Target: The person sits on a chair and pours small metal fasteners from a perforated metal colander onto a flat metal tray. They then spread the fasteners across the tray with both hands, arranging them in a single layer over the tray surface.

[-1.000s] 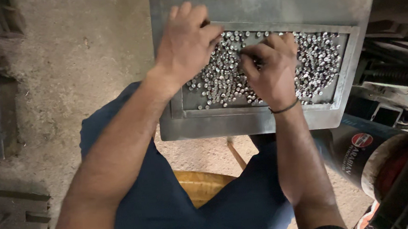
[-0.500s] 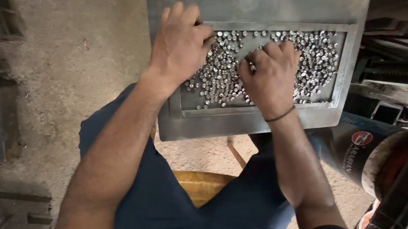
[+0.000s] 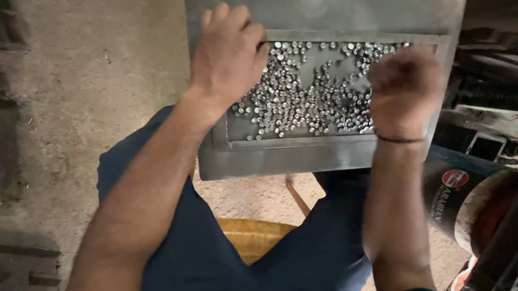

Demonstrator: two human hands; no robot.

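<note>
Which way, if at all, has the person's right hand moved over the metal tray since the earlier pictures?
Yes. The right hand has slid rightward along the metal tray, from the middle of the small metal pieces to the recess's right end. It is motion-blurred.

Dim light falls on a rough, dusty concrete floor.

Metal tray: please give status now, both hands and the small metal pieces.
Left hand on tray's left edge, fingers curled. Right hand blurred over right side; grip cannot be told. Small shiny metal pieces scattered in tray recess. Nothing blocking.
</note>
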